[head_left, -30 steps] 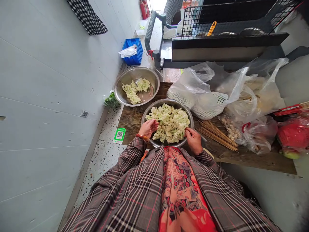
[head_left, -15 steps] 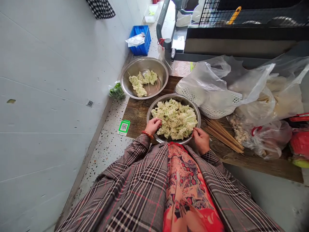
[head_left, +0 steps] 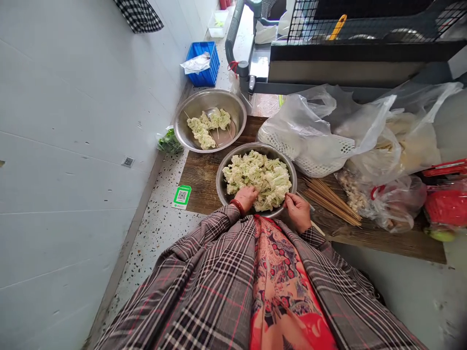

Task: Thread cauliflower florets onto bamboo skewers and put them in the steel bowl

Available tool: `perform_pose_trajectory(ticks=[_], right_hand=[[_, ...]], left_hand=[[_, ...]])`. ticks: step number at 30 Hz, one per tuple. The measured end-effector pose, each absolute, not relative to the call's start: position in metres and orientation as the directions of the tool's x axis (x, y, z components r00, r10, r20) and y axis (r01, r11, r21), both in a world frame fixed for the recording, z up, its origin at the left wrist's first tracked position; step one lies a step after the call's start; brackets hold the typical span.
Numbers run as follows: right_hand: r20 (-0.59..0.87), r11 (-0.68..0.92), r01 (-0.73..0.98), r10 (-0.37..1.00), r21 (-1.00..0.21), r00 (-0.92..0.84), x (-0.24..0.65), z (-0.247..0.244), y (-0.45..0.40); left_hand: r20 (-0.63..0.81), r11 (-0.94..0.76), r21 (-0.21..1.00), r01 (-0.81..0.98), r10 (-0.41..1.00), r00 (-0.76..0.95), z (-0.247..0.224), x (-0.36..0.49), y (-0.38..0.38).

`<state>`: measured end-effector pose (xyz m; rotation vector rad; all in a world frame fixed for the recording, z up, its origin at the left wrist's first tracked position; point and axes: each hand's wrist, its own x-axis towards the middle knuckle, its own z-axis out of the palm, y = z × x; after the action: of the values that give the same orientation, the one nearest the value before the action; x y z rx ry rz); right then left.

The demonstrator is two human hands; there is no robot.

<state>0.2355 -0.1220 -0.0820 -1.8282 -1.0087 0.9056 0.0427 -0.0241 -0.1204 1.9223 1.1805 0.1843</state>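
A steel bowl (head_left: 220, 187) full of cauliflower florets (head_left: 260, 175) stands right in front of me. My left hand (head_left: 247, 197), wearing a reddish bangle, reaches over the near rim with its curled fingers closed on cauliflower at the pile's near side. At the bowl's right rim, my right hand (head_left: 298, 211) has thumb and fingers pinched together; what they hold is too small to make out. A larger steel bowl (head_left: 178, 126) behind, to the left, contains cauliflower threaded on skewers (head_left: 202, 132). To the right of my right hand lies a bundle of bare wooden skewers (head_left: 332, 200).
Plastic bags (head_left: 310, 121) cover a white perforated basket (head_left: 317, 165) at the right, with more bagged food beyond. Leafy greens (head_left: 170, 142) lie beside the left wall. A blue crate (head_left: 201, 65) and a dark rack (head_left: 350, 68) stand behind. A QR card (head_left: 181, 197) lies at the left.
My left hand has moved right, from the bowl's left side onto the cauliflower at its near side. My right hand stays pinched by the right rim. The whole view has shifted slightly.
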Motion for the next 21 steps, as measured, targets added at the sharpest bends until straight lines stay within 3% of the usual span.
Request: perform_pose_trajectory(ticks=[5, 8, 12, 16, 21], right_hand=[[-0.192, -0.337, 0.278, 0.876, -0.900, 0.442, 0.239, -0.086, -0.122], [-0.204, -0.346, 0.284, 0.880, -0.895, 0.428, 0.239, -0.089, -0.121], [-0.202, -0.323, 0.286, 0.901, -0.902, 0.383, 0.236, -0.086, -0.119], [-0.183, -0.288, 0.298, 0.925, -0.910, 0.334, 0.233, -0.079, -0.121], [-0.169, -0.235, 0.317, 0.960, -0.919, 0.223, 0.231, -0.073, -0.125]], left_hand=[[-0.225, 0.020, 0.840, 0.543, 0.922, 0.314, -0.103, 0.024, -0.013], [-0.389, 0.305, 0.896, 0.322, 0.889, 0.240, -0.089, 0.016, -0.005], [-0.538, 0.554, 0.832, -0.016, 0.814, 0.221, -0.075, 0.012, -0.001], [-0.629, 0.656, 0.741, -0.146, 0.753, 0.190, -0.065, 0.016, -0.001], [-0.624, 0.644, 0.737, -0.205, 0.765, 0.157, -0.048, 0.021, -0.002]])
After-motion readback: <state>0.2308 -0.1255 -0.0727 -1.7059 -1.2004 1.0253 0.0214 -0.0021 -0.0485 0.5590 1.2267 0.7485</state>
